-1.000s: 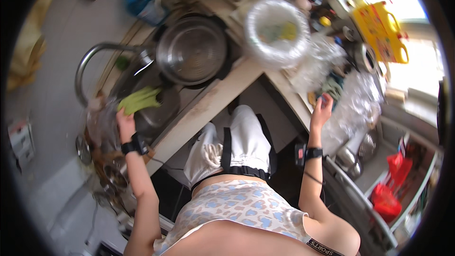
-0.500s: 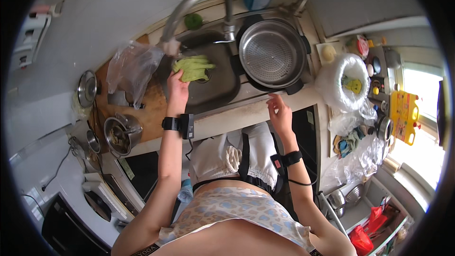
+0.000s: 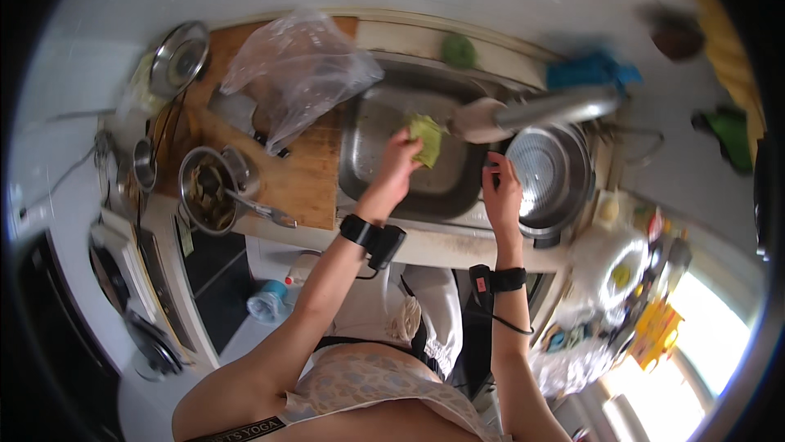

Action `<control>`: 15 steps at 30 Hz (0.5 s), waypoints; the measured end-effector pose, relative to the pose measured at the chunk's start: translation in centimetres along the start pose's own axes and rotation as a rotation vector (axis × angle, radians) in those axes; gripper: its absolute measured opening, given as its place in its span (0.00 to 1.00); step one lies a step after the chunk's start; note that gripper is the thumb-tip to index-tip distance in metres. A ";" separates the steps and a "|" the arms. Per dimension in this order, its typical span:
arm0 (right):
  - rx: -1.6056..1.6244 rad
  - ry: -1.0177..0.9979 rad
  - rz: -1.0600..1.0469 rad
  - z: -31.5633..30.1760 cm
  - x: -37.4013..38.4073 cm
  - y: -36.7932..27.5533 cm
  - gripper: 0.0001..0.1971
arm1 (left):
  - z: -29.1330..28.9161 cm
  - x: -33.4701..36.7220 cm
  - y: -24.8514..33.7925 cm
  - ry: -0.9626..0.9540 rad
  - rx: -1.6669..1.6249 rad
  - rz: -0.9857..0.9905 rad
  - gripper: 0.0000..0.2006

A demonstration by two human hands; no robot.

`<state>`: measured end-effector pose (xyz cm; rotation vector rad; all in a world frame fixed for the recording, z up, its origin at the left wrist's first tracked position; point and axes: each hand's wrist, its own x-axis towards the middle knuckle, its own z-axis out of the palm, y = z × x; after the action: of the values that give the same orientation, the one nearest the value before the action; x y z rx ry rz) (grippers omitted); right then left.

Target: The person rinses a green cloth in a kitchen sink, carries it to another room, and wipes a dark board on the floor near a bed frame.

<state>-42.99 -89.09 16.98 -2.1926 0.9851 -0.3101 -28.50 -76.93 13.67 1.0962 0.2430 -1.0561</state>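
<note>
My left hand is over the metal sink, its fingers gripping a yellow-green leafy vegetable. The vegetable is in the air above the basin, and its shape is slightly blurred. My right hand is beside the sink's right front corner, close to a steamer pot with a perforated insert. Its fingers are loosely bent and partly apart, and nothing shows in them. A curved faucet reaches over the right side of the sink.
Left of the sink are a wooden board, a clear plastic bag and a knife. A metal pot with utensils is further left. Behind the sink lies a round green item. A bag-lined bin stands at right.
The view has turned, so the sink and board appear further right. My left hand keeps hold of the vegetable. My right hand has come up and left, toward the sink.
</note>
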 end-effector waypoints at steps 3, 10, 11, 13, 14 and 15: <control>-0.023 -0.054 -0.046 1.2 3.0 1.0 0.13 | 0.3 0.1 -1.3 0.023 0.037 0.010 0.15; -0.039 -0.087 -0.307 3.3 4.6 0.0 0.12 | -0.2 -0.3 -2.4 0.078 -0.056 0.107 0.13; -0.007 -0.053 -0.304 3.2 4.7 0.3 0.12 | 0.4 -0.2 -2.4 0.101 -0.097 0.109 0.13; 0.068 -0.008 -0.309 2.8 4.8 1.2 0.12 | 0.8 0.2 -2.8 0.114 -0.056 0.141 0.12; 0.070 -0.016 -0.327 2.4 5.0 1.6 0.12 | 1.0 0.5 -3.2 0.120 -0.007 0.155 0.11; 0.047 -0.077 -0.200 2.0 5.1 2.0 0.11 | 1.1 0.7 -3.6 0.109 -0.052 0.182 0.09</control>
<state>-39.66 -92.75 13.81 -2.2460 0.7116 -0.3344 -31.33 -78.45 11.60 1.1086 0.2520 -0.8254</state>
